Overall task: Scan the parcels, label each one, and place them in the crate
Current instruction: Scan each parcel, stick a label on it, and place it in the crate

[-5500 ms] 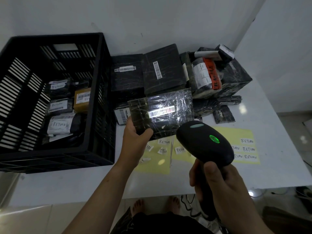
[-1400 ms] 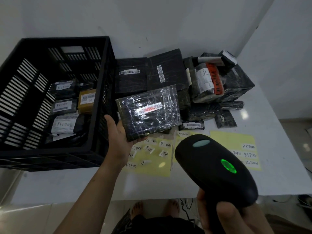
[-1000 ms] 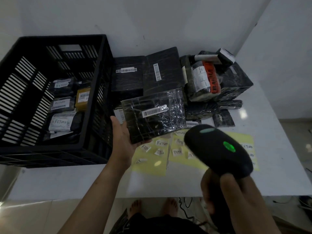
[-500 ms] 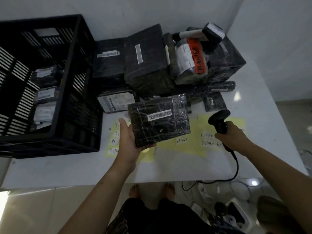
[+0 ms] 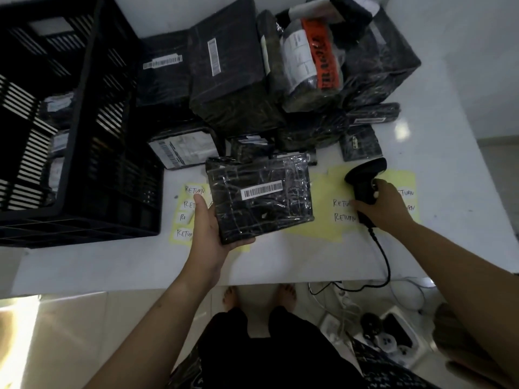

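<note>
My left hand point(image 5: 206, 234) grips a flat black parcel point(image 5: 261, 199) wrapped in clear film by its lower left corner, barcode sticker facing up, just above the table. My right hand point(image 5: 384, 207) is closed around the black barcode scanner point(image 5: 365, 181), which rests low on the yellow sheet point(image 5: 331, 178) of "RETURN" labels. A second yellow label sheet point(image 5: 186, 209) lies partly under my left hand. The black slatted crate point(image 5: 92, 153) stands at the left, with several labelled parcels inside.
A heap of black wrapped parcels point(image 5: 233, 88) fills the back of the white table point(image 5: 280, 265), one with an orange strip point(image 5: 323, 63). The scanner's cable point(image 5: 386, 265) runs over the front edge toward a power strip on the floor.
My right hand has lowered the scanner from in front of the parcel down onto the right label sheet. My left hand has brought the parcel lower and flatter over the table.
</note>
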{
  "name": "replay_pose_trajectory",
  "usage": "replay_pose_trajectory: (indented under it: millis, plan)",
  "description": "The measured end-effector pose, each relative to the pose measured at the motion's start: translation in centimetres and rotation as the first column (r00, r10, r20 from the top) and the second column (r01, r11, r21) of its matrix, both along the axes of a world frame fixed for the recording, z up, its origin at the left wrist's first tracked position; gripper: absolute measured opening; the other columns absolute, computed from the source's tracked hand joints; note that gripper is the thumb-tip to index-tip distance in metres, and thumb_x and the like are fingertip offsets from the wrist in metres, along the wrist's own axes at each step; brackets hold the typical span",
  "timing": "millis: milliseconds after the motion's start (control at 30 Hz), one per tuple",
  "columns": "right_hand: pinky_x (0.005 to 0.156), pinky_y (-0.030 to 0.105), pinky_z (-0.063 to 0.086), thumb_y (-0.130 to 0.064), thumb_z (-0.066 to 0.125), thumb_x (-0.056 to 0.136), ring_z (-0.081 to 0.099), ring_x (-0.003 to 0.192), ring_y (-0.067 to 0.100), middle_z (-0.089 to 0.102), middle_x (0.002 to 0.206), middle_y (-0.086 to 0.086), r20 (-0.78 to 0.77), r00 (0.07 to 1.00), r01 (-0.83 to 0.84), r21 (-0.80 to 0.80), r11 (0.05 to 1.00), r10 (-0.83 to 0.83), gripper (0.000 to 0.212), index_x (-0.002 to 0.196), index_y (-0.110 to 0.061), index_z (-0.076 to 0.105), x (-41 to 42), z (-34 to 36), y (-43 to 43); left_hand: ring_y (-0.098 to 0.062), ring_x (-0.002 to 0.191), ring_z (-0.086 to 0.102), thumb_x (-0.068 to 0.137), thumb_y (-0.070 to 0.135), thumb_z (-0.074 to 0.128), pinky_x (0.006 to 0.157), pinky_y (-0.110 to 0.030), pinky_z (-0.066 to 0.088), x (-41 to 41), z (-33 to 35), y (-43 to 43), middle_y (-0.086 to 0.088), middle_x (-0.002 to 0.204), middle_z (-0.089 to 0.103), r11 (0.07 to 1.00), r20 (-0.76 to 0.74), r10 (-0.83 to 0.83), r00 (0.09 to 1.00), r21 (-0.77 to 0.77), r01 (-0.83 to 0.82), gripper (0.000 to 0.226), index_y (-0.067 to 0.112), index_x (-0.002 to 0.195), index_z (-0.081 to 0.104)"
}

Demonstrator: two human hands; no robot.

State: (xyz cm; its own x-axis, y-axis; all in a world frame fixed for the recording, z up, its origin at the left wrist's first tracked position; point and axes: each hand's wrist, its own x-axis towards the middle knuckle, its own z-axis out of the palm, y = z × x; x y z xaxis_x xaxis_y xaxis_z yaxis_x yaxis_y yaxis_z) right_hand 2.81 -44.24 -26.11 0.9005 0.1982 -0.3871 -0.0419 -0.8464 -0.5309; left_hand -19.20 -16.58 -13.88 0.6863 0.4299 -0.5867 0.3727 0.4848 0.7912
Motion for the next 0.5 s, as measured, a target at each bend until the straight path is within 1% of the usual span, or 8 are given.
replay_pose_trajectory:
  millis: [100,167,233,300,333,367,400,500]
  plan:
    - [0.092,0.043,0.049,-0.040,0.083,0.076,0.055,0.119,0.034,0.052,0.135,0.016,-0.029,0.998,0.061,0.069,0.996,-0.059,0.086,0.142,-0.006,0.040,-0.9,-0.1,0.0,-0.021,0.107,0.073,0.101,0.066,0.008,0.082,-0.044,0.062,0.1,-0.4,0.2,0.002,0.116,0.076,0.999,0.005,0.047,0.999,0.012,-0.047,0.071,0.030,0.128,0.062]
    - [0.098,0.047,0.047,-0.044,0.083,0.075,0.051,0.124,0.034,0.046,0.140,0.015,0.024,0.990,0.133,0.102,0.986,-0.137,0.092,0.144,-0.005,0.036,-2.1,0.6,0.4,-0.022,0.113,0.070,0.100,0.069,0.010,0.081,-0.041,0.061,0.1,-0.8,0.6,0.000,0.125,0.073,0.994,0.000,0.107,0.994,0.003,-0.107,0.075,0.027,0.139,0.057]
    - [0.101,0.048,0.043,-0.039,0.081,0.078,0.046,0.124,0.034,0.046,0.138,0.015,0.198,0.962,0.169,0.104,0.980,-0.187,0.081,0.140,-0.005,0.041,-4.0,1.4,0.8,-0.023,0.118,0.068,0.100,0.071,0.012,0.082,-0.041,0.061,-0.1,-1.1,1.2,-0.002,0.133,0.069,0.984,0.001,0.178,0.984,-0.007,-0.178,0.077,0.026,0.146,0.052]
    - [0.096,0.046,0.042,-0.029,0.077,0.082,0.049,0.114,0.032,0.051,0.127,0.013,0.386,0.916,0.070,0.112,0.991,-0.108,0.059,0.129,-0.007,0.048,-5.9,1.9,1.5,-0.023,0.119,0.068,0.100,0.072,0.014,0.086,-0.045,0.059,-0.4,-1.3,1.6,-0.001,0.134,0.068,0.973,0.011,0.231,0.973,-0.010,-0.231,0.075,0.027,0.146,0.052]
    - [0.091,0.043,0.044,-0.026,0.075,0.084,0.051,0.108,0.029,0.053,0.120,0.010,0.421,0.906,-0.015,0.121,0.993,-0.037,0.049,0.125,-0.008,0.051,-6.6,2.0,2.1,-0.022,0.118,0.068,0.100,0.071,0.014,0.087,-0.046,0.058,-0.5,-1.4,1.8,0.000,0.134,0.068,0.968,0.013,0.249,0.968,-0.008,-0.249,0.073,0.027,0.145,0.053]
    - [0.087,0.040,0.046,-0.023,0.072,0.087,0.052,0.103,0.025,0.054,0.115,0.006,0.410,0.912,-0.098,0.142,0.985,0.031,0.041,0.121,-0.010,0.054,-7.0,1.8,2.6,-0.021,0.116,0.069,0.101,0.070,0.015,0.087,-0.046,0.058,-0.6,-1.4,1.9,0.001,0.132,0.069,0.965,0.012,0.263,0.965,-0.005,-0.263,0.072,0.028,0.145,0.053]
    - [0.083,0.036,0.047,-0.022,0.069,0.089,0.055,0.099,0.020,0.056,0.111,0.001,0.364,0.928,-0.150,0.168,0.974,0.081,0.033,0.117,-0.012,0.056,-7.2,1.5,3.3,-0.020,0.115,0.070,0.101,0.069,0.014,0.087,-0.045,0.058,-0.8,-1.4,1.9,0.002,0.131,0.069,0.963,0.010,0.269,0.963,-0.003,-0.269,0.071,0.028,0.144,0.053]
    - [0.072,0.027,0.042,-0.023,0.064,0.092,0.058,0.090,0.015,0.058,0.102,-0.005,0.139,0.983,-0.149,0.208,0.967,0.121,0.019,0.108,-0.015,0.059,-6.3,0.7,5.4,-0.020,0.115,0.069,0.102,0.068,0.014,0.085,-0.043,0.059,-1.1,-1.5,2.2,0.001,0.132,0.069,0.961,-0.002,0.277,0.961,-0.003,-0.277,0.071,0.027,0.145,0.052]
